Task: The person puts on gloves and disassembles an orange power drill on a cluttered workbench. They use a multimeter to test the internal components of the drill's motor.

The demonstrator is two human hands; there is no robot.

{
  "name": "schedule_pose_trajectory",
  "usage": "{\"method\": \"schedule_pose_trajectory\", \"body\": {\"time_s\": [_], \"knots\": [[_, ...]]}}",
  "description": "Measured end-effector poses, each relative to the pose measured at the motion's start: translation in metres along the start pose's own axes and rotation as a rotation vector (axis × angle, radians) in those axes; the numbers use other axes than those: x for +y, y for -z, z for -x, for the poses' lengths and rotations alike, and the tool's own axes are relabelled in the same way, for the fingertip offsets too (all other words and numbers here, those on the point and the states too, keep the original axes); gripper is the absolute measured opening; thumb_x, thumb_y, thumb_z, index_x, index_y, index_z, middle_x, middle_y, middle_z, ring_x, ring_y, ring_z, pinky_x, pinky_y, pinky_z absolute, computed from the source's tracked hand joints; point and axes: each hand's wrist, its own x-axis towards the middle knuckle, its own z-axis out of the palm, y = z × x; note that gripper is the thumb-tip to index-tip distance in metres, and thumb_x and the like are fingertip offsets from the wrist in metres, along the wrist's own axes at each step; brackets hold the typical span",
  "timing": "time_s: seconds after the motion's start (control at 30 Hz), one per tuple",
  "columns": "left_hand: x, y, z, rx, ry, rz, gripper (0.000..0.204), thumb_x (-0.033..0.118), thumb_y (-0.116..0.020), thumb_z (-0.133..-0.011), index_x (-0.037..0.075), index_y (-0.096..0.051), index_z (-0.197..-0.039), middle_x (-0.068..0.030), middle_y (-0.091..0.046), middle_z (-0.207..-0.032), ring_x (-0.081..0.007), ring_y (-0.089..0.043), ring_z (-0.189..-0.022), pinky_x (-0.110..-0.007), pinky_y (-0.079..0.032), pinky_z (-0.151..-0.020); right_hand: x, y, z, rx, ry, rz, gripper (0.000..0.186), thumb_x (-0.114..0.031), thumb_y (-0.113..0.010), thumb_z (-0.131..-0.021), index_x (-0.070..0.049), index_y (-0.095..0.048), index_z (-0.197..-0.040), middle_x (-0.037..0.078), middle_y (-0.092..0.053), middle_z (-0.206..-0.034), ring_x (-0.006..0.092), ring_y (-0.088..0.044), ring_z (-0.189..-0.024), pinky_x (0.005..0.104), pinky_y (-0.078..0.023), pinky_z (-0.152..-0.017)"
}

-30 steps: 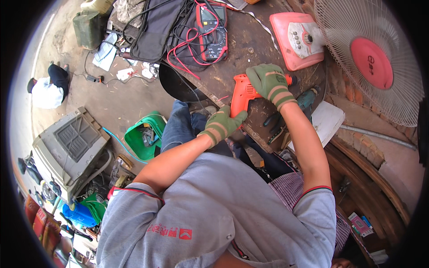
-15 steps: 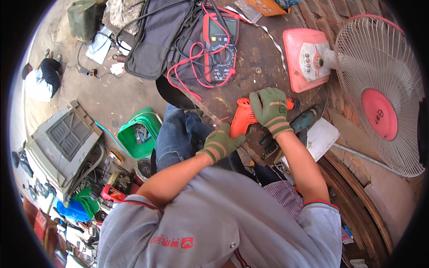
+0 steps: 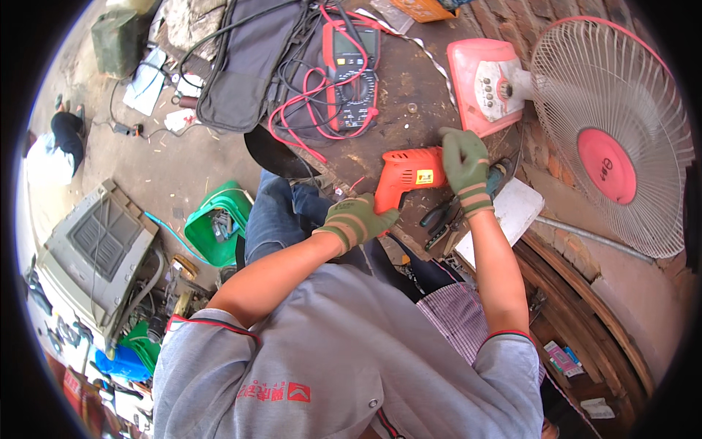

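An orange power drill (image 3: pixel 404 175) lies level across the near edge of the worktable, its yellow label facing up. My gloved left hand (image 3: pixel 355 222) is closed round its handle. At the drill's front end is my gloved right hand (image 3: pixel 466 161), fingers curled over the nose; the chuck is hidden beneath them. Just beyond the right wrist lies a teal power tool (image 3: pixel 499 178), partly covered by that hand. Dark-handled pliers (image 3: pixel 437 214) rest below the drill, between my forearms. Farther back sits a red and grey multimeter (image 3: pixel 356 88) with tangled red and black leads.
A pink-based fan (image 3: pixel 474 69) stands at the table's right, its wire cage (image 3: pixel 570 80) near the brick wall. A black bag (image 3: pixel 241 73) lies open at the back left. On the floor are a green bucket (image 3: pixel 245 208) with metal parts and a grey casing (image 3: pixel 99 241).
My right hand has slid from the top of the drill body to its front end, uncovering the yellow label. My left hand stays on the handle. The whole view has shifted slightly.
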Motion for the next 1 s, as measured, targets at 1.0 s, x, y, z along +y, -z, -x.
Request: {"method": "schedule_pose_trajectory", "body": {"time_s": [1.0], "knots": [[-0.242,-0.056,0.082,0.498,0.141,-0.011,0.056,0.049,-0.062,-0.095,-0.001,-0.071,-0.118,-0.0227,-0.074,-0.114,-0.0355,-0.069,-0.112,-0.042,-0.05,-0.099,-0.098,-0.025,0.221,0.517,-0.208,-0.267,0.022,-0.01,-0.059,-0.099,0.003,-0.072,-0.112,0.016,-0.074,-0.105,0.0264,-0.07,-0.096,0.0383,-0.054,-0.09]]}}
